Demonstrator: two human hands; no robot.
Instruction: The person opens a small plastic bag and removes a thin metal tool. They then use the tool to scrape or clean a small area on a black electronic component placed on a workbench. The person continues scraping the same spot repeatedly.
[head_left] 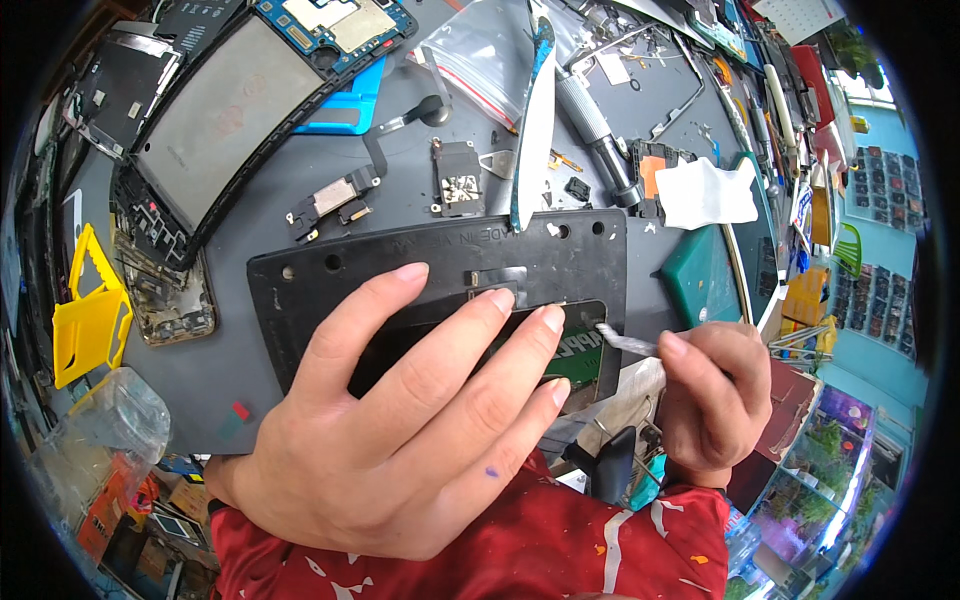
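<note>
My left hand (410,430) lies with spread fingers across a dark, phone-shaped device (582,368), covering most of it. The uncovered right end has a rounded corner and a green area with pale lettering. Beneath the device is a black plastic slab (300,290) with round holes near its far edge. A small shiny dark piece (500,277) sits by my fingertips. At the right, my right hand (720,400) pinches a thin greyish, translucent strip (630,343). The strip's free tip touches, or is just over, the device's right edge; I cannot tell which.
Phone parts lie beyond the slab, including a speaker module (332,200) and a metal-faced module (459,178). A large phone frame (235,115) rests at far left, near a yellow plastic holder (90,310). A silver-handled tool (590,120) and white crumpled paper (708,193) are at the right.
</note>
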